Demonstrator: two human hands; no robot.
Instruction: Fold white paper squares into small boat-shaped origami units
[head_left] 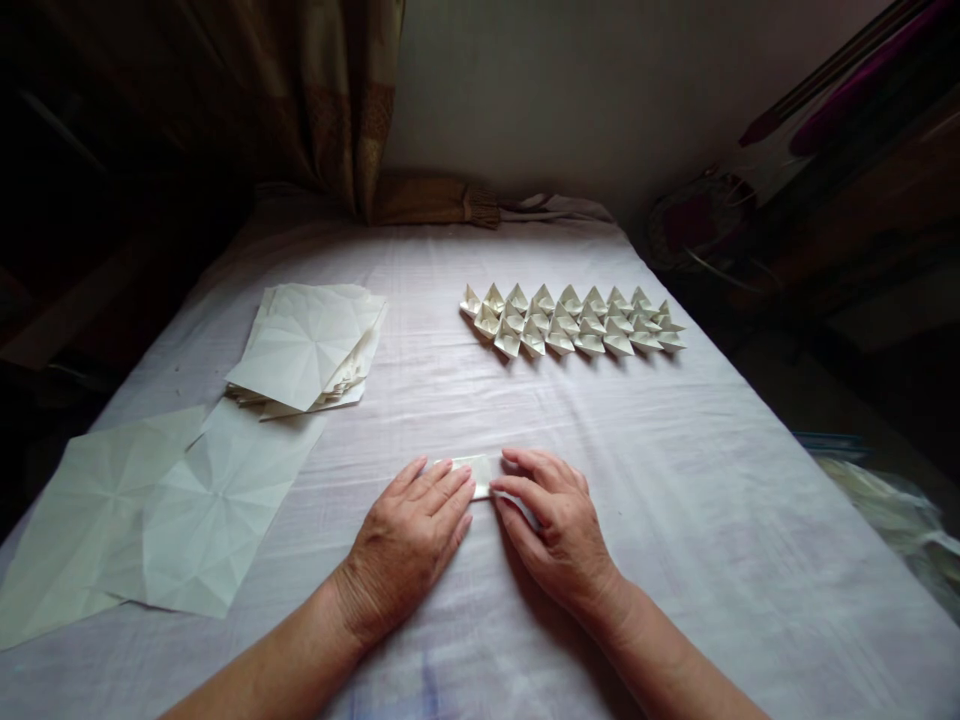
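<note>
A small strip of folded white paper (480, 470) lies on the sheet in front of me, its ends partly covered by my hands. My left hand (411, 535) rests flat over the strip's left part, fingers stretched out and pressing it down. At the strip's right end, my right hand (559, 525) has its thumb and index fingertips drawn together at the edge, pinching it. Farther off to the right stand several folded paper boats (574, 325) in close rows. To the left is a stack of creased paper sheets (300, 345).
Two loose creased sheets (202, 510) overlap at the left, beside the stack. The pale bed sheet (675, 560) has shallow wrinkles. A brown curtain (352, 110) hangs at the back, with a fringed cloth (435, 202) under it. Plastic bags (892, 500) lie past the right edge.
</note>
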